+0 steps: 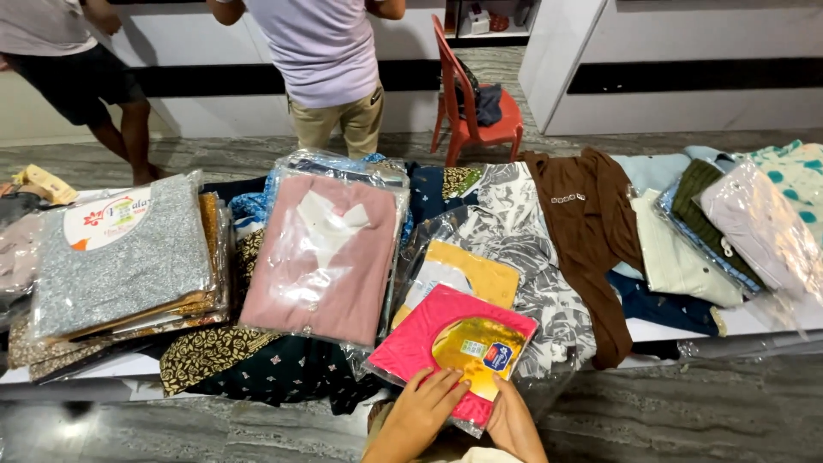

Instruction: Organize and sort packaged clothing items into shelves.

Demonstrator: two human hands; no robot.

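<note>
Two bare hands are seen at six o'clock: left hand (pixel 420 411), right hand (pixel 514 422). No rings, watch or sleeves are shown; fingers (pixel 446 384) are uncovered.

Packet (pixel 450 343) right of stack (pixel 120 266).

Glossy clear plastic wraps the pink cloth packet (pixel 454 339) — brown garment (pixel 591 231) matt, soft cloth

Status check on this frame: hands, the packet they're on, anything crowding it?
Left hand and right hand flat on the near edge of the bright pink packet. Packet lies atop the yellow packet. Pale pink shirt packet close at left.
</note>
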